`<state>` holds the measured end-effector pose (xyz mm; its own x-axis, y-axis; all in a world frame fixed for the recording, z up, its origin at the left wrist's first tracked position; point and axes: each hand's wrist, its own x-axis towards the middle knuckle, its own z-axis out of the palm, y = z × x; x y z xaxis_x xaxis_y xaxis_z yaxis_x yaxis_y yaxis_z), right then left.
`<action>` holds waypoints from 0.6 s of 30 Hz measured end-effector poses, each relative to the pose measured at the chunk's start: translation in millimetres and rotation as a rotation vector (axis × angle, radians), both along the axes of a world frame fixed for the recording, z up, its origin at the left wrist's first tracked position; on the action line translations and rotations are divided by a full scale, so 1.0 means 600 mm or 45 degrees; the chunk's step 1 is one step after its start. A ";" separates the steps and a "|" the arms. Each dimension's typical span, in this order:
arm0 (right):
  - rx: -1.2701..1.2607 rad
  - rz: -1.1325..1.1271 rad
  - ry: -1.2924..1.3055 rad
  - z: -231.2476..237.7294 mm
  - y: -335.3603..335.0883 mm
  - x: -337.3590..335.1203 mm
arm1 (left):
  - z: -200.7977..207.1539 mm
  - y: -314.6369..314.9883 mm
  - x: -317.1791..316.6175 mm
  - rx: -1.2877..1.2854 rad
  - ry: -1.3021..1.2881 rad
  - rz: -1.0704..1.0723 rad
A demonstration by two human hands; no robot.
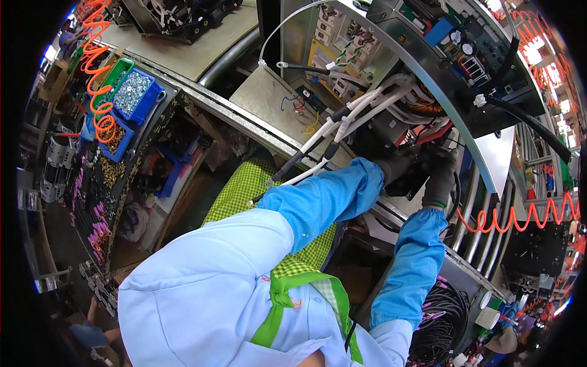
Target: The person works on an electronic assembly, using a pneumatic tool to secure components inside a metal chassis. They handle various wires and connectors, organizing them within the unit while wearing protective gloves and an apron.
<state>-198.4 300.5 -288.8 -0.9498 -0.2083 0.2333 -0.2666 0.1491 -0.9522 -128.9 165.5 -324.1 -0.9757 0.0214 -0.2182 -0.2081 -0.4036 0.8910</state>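
Both hands, in dark gloves with blue sleeve covers above them, reach into an open metal cabinet full of electrical parts. My left hand [396,170] lies beside the lower wiring, its fingers lost among dark parts. Close by on its right, my right hand [439,177] is closed with its fingers curled, and what they hold is too dark to make out. Thick white cables [367,110] with black sleeves run out of the cabinet past my left forearm. A copper-wound coil [422,101] sits just beyond my hands. The cabinet's curved metal edge [449,110] passes to their right.
Blue bins [139,95] of small metal hardware stand at the left under a coiled orange air hose [98,73]. Metal rollers [480,226] lie right of the cabinet, near another orange hose [520,217]. A bundle of black cables [443,321] lies at lower right.
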 end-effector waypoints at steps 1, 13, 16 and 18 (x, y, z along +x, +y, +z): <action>-0.104 -0.031 -0.068 0.020 -0.019 0.018 | -0.003 0.000 0.002 -0.027 0.031 0.041; -0.455 -0.158 -0.287 0.053 -0.046 0.042 | -0.048 0.020 -0.022 -0.289 0.151 0.234; -0.416 -0.168 -0.210 0.051 -0.048 0.046 | -0.042 0.023 -0.018 -0.186 0.092 0.250; -0.353 -0.122 -0.203 0.062 -0.052 0.056 | -0.041 0.026 -0.018 -0.119 0.139 0.318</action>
<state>-164.5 269.3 -251.4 -0.9911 -0.0655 0.1158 -0.1086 -0.1046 -0.9886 -139.7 180.9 -348.8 -0.9660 -0.2379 -0.1014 -0.0135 -0.3453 0.9384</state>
